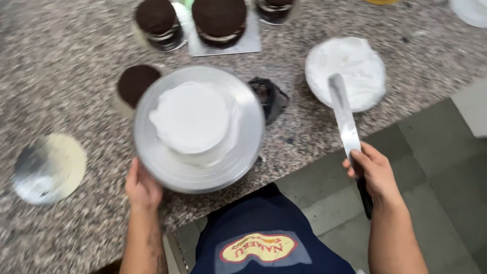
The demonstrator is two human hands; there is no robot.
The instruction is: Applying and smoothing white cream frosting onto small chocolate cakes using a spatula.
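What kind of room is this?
Probably a bakery kitchen: a white-iced cake sits on a turntable, a bowl of cream stands nearby, and dark cakes wait on the stone counter.
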